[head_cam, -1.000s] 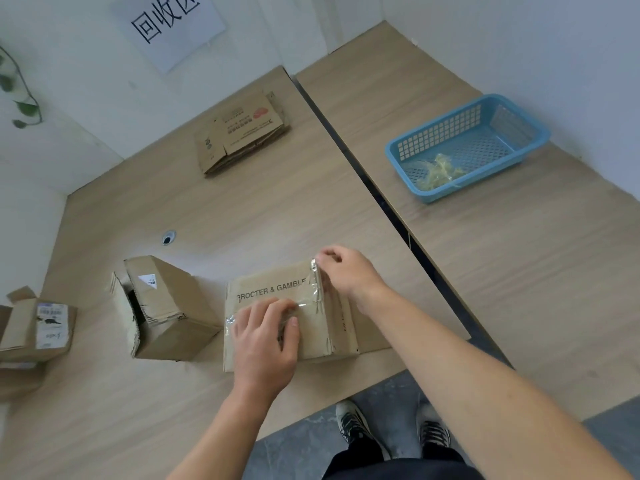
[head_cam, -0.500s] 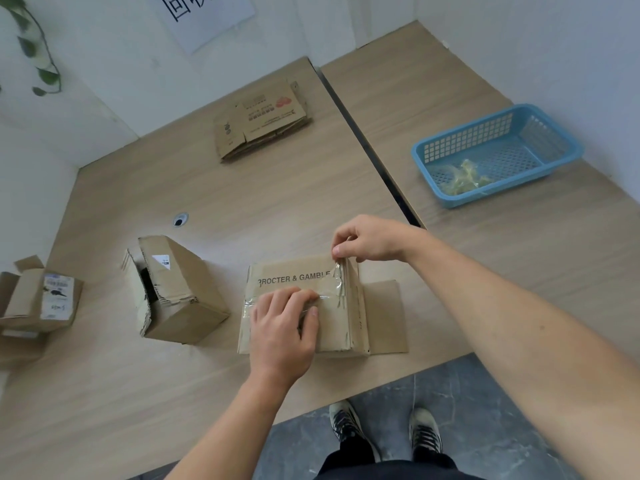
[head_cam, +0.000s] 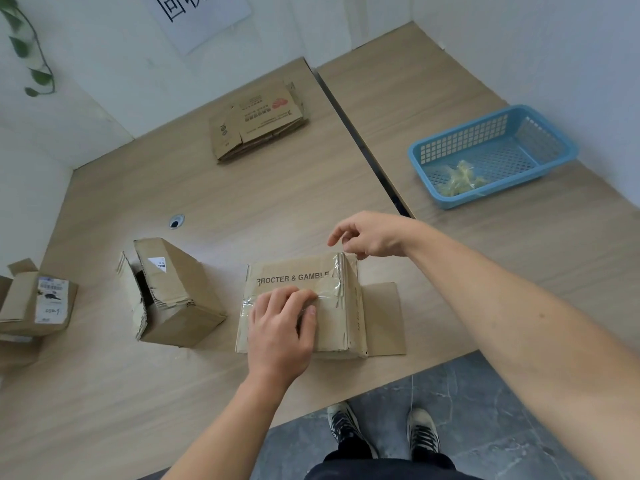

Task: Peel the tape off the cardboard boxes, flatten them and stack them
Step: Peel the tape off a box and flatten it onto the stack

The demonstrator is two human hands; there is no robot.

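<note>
Left hand (head_cam: pixel 280 327) presses taped box (head_cam: pixel 291 271) | right hand (head_cam: pixel 370 237) at tape (head_cam: pixel 337 282) end, grip unclear | opened box (head_cam: pixel 180 292) beside, basket (head_cam: pixel 498 188) beyond

Front box (head_cam: pixel 329 327) reads "ROCTER & GAMBLE", with clear tape (head_cam: pixel 334 280) running over the final E. Up top, wall sign (head_cam: pixel 204 19): "回收", cut off by the frame. Open box (head_cam: pixel 180 292) carries a white label (head_cam: pixel 158 264), "94". Print on the flattened stack (head_cam: pixel 259 129) is too small to read.

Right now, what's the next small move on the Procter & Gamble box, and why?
Probably peel the clear tape toward the near edge with the right hand. The strip lies stuck across the box top, the right hand's fingers curl at its far end, and the left hand presses down on the box, steadying it.
</note>
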